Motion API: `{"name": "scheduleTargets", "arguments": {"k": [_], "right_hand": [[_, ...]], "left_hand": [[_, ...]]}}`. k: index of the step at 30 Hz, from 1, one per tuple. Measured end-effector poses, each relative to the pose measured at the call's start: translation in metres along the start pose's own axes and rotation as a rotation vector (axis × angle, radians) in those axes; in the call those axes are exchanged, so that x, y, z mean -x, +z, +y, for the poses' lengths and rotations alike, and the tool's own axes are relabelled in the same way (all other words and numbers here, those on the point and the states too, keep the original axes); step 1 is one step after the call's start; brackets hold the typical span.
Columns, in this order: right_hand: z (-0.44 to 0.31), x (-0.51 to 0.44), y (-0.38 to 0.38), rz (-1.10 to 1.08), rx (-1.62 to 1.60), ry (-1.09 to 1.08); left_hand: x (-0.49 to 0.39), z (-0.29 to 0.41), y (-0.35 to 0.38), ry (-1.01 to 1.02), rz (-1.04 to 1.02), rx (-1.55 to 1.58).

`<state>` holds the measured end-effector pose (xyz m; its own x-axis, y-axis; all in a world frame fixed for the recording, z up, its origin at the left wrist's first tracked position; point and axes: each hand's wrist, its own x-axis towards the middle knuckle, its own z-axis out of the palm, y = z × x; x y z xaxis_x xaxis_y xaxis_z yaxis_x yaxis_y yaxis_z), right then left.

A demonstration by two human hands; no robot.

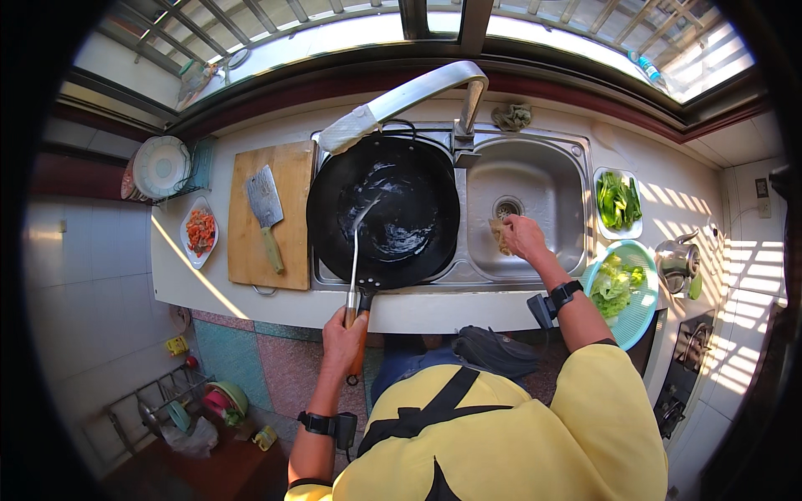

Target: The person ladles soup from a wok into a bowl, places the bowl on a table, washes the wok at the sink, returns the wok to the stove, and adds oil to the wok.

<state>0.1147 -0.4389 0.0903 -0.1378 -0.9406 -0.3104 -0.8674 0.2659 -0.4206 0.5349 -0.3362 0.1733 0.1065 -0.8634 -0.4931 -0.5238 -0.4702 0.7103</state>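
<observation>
My left hand point(343, 338) is closed around the handle of a metal cooking utensil point(356, 257), right against the orange-and-black wok handle point(361, 341). Whether the fingers also wrap the wok handle, I cannot tell. The utensil's head dips into the black wok point(326, 238), which rests over the left basin and holds some water point(404, 238). Over the right steel basin point(557, 188), my right hand point(525, 237) pinches a tan, fibrous scrubber point(499, 237), just below the drain point(507, 208) as seen here.
A faucet point(432, 87) with a wrapped spout arches over the wok. Left lie a cleaver point(264, 197) on a cutting board point(241, 225) and a dish of chopped red pieces point(201, 232). Rightward are a dish of greens point(618, 200), a turquoise colander point(645, 294) of lettuce and a metal kettle point(677, 266).
</observation>
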Motion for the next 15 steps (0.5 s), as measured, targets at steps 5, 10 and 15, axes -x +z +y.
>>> {"name": "scheduleTargets", "arguments": {"k": [5,10,15], "right_hand": [[-0.056,0.021,-0.004,-0.227,-0.245,-0.224],[-0.122,0.046,0.001,-0.477,-0.335,-0.545],[-0.157,0.062,0.008,-0.615,-0.336,-0.777]], "left_hand": [[-0.018,0.02,0.016,-0.374,-0.249,0.69],[-0.026,0.039,0.037,-0.401,-0.418,0.748],[-0.026,0.06,0.055,-0.196,-0.539,0.476]]}}
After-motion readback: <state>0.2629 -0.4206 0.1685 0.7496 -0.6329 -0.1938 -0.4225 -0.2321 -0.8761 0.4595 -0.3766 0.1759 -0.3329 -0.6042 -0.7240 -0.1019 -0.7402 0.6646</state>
